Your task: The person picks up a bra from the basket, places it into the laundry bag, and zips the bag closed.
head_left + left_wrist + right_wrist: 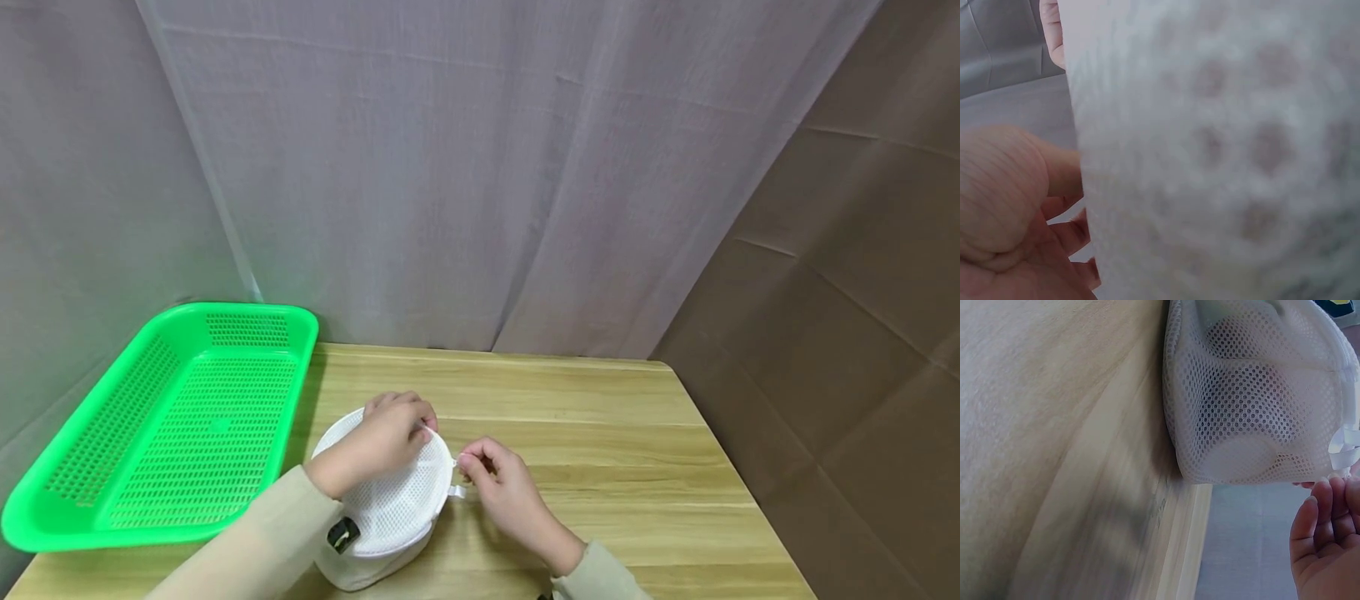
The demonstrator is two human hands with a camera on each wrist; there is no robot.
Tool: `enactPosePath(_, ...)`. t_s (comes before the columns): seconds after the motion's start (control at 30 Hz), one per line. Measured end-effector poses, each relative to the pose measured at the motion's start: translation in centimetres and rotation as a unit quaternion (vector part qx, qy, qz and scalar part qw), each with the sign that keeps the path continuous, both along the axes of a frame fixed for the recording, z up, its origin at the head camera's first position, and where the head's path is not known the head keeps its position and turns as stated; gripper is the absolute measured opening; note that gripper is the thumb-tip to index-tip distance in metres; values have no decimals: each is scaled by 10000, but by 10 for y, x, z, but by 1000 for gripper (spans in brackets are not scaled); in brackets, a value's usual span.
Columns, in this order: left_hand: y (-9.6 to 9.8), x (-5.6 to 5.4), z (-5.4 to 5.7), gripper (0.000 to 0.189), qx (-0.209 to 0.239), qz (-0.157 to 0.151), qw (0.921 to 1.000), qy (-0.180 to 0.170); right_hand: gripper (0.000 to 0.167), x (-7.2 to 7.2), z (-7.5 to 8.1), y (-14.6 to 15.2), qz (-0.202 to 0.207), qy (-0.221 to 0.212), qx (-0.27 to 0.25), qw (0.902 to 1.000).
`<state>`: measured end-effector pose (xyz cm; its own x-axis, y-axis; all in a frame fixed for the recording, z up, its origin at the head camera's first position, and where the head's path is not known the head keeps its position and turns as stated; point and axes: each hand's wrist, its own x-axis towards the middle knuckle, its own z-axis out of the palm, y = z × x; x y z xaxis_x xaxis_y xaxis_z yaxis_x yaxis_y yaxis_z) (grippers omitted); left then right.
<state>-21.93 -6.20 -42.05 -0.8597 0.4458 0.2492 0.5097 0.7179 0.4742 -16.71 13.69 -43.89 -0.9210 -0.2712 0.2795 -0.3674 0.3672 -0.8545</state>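
A white mesh laundry bag (393, 508) with a round top stands on the table. My left hand (393, 433) lies over its top and grips the far rim between thumb and fingers. At the right side of that rim, my right hand (506, 492) pinches a small white piece, perhaps a zipper pull, mostly hidden by the fingertips. A white ribbon tab (457, 492) sticks out just below the pinch. Blurred mesh of the laundry bag (1210, 156) fills most of the left wrist view. Through the side netting (1241, 394), in the right wrist view, no contents can be made out clearly.
A green plastic basket (303, 392) with a perforated floor stands on the left of the wooden table (600, 450). Grey cloth (420, 183) hangs behind the table's far edge, and brown cloth (847, 333) lies along the right side.
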Motion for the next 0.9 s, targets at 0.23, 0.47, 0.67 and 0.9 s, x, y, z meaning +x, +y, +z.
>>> enactPosePath(0.23, -1, 1, 2, 14, 167, 57, 9998, -63, 7, 0, 1, -1, -64, 70, 29, 10000)
enactPosePath(0.47, -3, 0, 1, 10, 251, 166, 9995, -52, 6, -1, -1, 0, -32, 32, 99, 9999)
enactPosePath(0.67, -6, -3, -2, 7, 283, 483, 9983, -143, 7, -11, -27, 6, -71, 187, 94, 9998)
enactPosePath(0.9, -7, -4, -2, 6, 264, 607, 9976, -180, 7, -11, -32, 12, 76, 248, 86, 9996)
